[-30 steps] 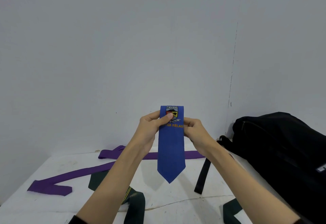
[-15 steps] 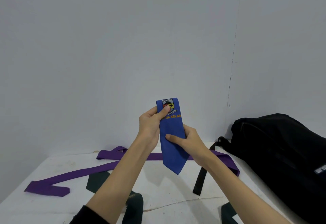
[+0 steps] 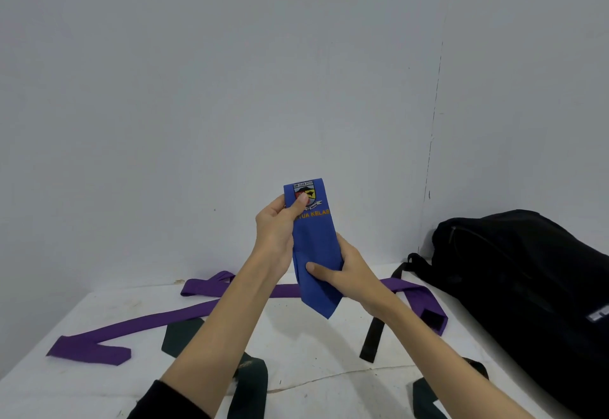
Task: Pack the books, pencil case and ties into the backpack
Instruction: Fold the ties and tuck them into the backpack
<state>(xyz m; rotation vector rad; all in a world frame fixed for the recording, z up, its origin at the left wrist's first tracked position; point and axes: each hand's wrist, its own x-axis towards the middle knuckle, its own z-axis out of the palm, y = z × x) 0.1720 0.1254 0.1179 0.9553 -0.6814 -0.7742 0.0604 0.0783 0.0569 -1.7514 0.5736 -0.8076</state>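
A folded blue tie point(image 3: 314, 243) with a crest and orange letters is held upright above the table. My left hand point(image 3: 276, 232) pinches its upper part, thumb on the crest. My right hand point(image 3: 342, 272) grips its lower part, thumb across the front. A long purple tie point(image 3: 138, 326) lies stretched over the white table point(image 3: 313, 369). A dark green tie point(image 3: 250, 382) lies under my left forearm. The black backpack point(image 3: 527, 286) lies at the right; I cannot tell whether it is unzipped. No books or pencil case show.
The backpack's black strap point(image 3: 372, 341) hangs over the table toward me. Another dark green tie end point(image 3: 428, 399) lies at the bottom right. A grey wall stands close behind the table, with a corner seam at the right.
My right hand slid down from the tie's top edge to its lower part. The tie tilted slightly and its hanging point is now shorter. The view shifted a little.
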